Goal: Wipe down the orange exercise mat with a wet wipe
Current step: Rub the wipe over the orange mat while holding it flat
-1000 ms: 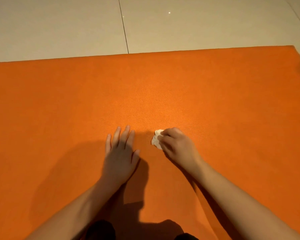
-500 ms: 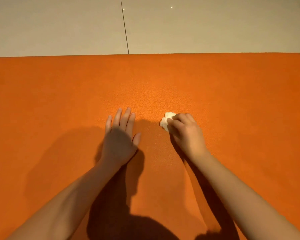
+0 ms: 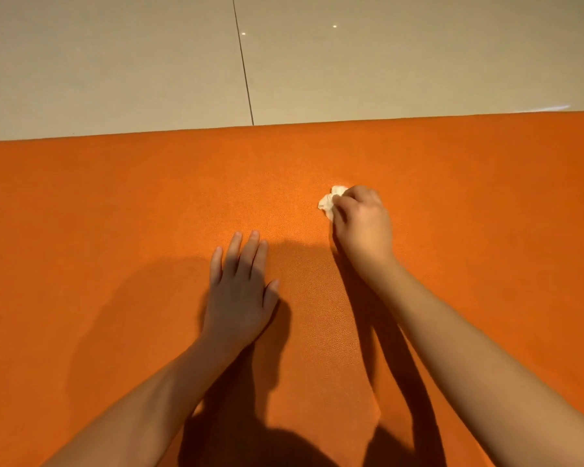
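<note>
While both arms reach up from the bottom edge of the frame, the items lie as follows.

Mat (image 3: 115,214): orange, finely textured, flat on the floor, filling the lower two thirds of the frame. Its far edge runs straight across, a little higher at the right.

Wipe (image 3: 329,202): white, crumpled into a small wad, right of centre, touching the mat. Only its upper-left part shows past the fingers.

Right hand (image 3: 361,224): knuckles up, fingers curled round the wipe, holding it against the mat.

Left hand (image 3: 240,291): centre of frame, lower than and left of the right hand, palm down flat on the mat. Its fingers are straight and close together, the thumb is out to the right, and it holds nothing. Bare mat lies between the two hands.

Shadows (image 3: 142,298): dark shapes of arms and body on the mat, at lower centre and lower left.

Floor (image 3: 115,62): pale glossy tiles across the top of the frame. One dark joint (image 3: 245,69) runs down to the mat's edge, with two small light spots (image 3: 243,33) near it.
</note>
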Action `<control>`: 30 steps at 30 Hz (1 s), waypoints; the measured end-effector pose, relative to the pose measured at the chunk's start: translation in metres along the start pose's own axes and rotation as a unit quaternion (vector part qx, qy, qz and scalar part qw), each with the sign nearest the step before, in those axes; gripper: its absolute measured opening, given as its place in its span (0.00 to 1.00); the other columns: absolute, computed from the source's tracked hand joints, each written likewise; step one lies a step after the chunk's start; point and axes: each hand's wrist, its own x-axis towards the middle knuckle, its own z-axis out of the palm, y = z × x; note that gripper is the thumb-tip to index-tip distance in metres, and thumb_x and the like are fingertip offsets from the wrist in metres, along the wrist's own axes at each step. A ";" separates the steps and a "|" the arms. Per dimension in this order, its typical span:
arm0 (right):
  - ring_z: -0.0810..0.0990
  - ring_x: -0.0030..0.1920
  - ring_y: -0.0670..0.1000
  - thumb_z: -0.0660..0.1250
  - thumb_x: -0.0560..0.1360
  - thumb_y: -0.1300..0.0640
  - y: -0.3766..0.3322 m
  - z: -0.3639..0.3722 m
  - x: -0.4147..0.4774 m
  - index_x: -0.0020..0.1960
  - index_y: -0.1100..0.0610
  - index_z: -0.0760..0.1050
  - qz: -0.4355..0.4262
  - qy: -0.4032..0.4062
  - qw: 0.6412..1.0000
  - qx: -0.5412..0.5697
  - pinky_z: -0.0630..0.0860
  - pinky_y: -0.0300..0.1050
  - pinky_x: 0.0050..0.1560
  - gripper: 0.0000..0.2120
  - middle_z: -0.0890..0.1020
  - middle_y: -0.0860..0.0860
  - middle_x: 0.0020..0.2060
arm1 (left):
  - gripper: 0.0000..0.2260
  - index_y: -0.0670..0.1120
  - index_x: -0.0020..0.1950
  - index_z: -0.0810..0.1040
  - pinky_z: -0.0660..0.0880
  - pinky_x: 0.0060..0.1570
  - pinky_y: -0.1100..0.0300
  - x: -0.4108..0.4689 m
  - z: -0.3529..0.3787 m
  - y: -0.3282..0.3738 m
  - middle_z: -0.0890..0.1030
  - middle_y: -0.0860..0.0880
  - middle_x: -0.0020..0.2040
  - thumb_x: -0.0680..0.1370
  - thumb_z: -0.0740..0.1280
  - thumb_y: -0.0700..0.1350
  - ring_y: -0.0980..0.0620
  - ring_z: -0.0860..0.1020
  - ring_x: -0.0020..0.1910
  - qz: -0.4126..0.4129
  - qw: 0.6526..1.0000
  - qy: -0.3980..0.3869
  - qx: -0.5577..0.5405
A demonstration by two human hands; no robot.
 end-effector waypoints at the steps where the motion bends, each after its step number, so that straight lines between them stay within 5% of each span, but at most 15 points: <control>1: 0.77 0.42 0.61 0.61 0.74 0.55 -0.005 0.003 -0.003 0.43 0.62 0.80 -0.024 -0.017 1.000 0.005 0.74 0.49 0.38 0.13 0.79 0.58 0.41 | 0.28 0.38 0.74 0.66 0.54 0.73 0.40 0.000 0.000 0.000 0.65 0.40 0.75 0.80 0.54 0.54 0.39 0.60 0.76 0.003 1.000 0.004 -0.003; 5: 0.76 0.44 0.58 0.57 0.76 0.52 -0.002 -0.002 -0.004 0.45 0.60 0.80 -0.173 -0.096 0.980 -0.008 0.75 0.48 0.33 0.16 0.78 0.55 0.42 | 0.28 0.38 0.71 0.70 0.63 0.67 0.38 0.015 -0.011 -0.004 0.70 0.39 0.72 0.78 0.56 0.56 0.37 0.66 0.71 0.021 1.000 0.001 -0.009; 11: 0.76 0.45 0.62 0.66 0.72 0.62 0.007 0.007 0.042 0.40 0.63 0.81 0.016 -0.007 1.000 -0.024 0.71 0.49 0.39 0.07 0.80 0.59 0.43 | 0.38 0.52 0.80 0.46 0.42 0.76 0.43 0.069 -0.047 -0.001 0.42 0.53 0.80 0.78 0.61 0.64 0.46 0.41 0.79 -0.018 0.984 -0.169 0.045; 17: 0.78 0.46 0.61 0.64 0.72 0.57 0.009 0.003 0.046 0.44 0.61 0.81 -0.187 -0.121 0.975 -0.005 0.76 0.50 0.40 0.10 0.81 0.57 0.45 | 0.40 0.50 0.80 0.46 0.48 0.75 0.40 0.071 -0.055 0.011 0.43 0.51 0.81 0.77 0.62 0.63 0.44 0.42 0.79 -0.028 0.980 -0.178 0.080; 22: 0.75 0.51 0.63 0.61 0.75 0.59 0.011 0.011 0.098 0.47 0.64 0.81 0.018 -0.035 0.998 -0.055 0.70 0.52 0.43 0.13 0.79 0.61 0.49 | 0.40 0.47 0.80 0.47 0.50 0.75 0.38 0.073 -0.057 0.014 0.43 0.49 0.81 0.78 0.63 0.62 0.42 0.43 0.79 -0.030 0.977 -0.195 0.081; 27: 0.75 0.54 0.64 0.63 0.75 0.61 -0.010 0.024 0.102 0.51 0.64 0.81 -0.157 -0.116 0.981 -0.019 0.73 0.52 0.46 0.11 0.80 0.61 0.52 | 0.40 0.45 0.80 0.47 0.53 0.74 0.37 0.075 -0.059 0.016 0.44 0.47 0.81 0.78 0.64 0.61 0.40 0.44 0.79 -0.025 0.974 -0.205 0.098; 30: 0.72 0.60 0.61 0.61 0.78 0.59 0.007 0.012 0.117 0.56 0.62 0.79 -0.095 -0.107 0.985 -0.092 0.68 0.48 0.41 0.12 0.77 0.59 0.56 | 0.40 0.45 0.80 0.47 0.53 0.74 0.37 0.074 -0.059 0.017 0.44 0.47 0.81 0.78 0.63 0.61 0.39 0.44 0.79 -0.023 0.973 -0.206 0.098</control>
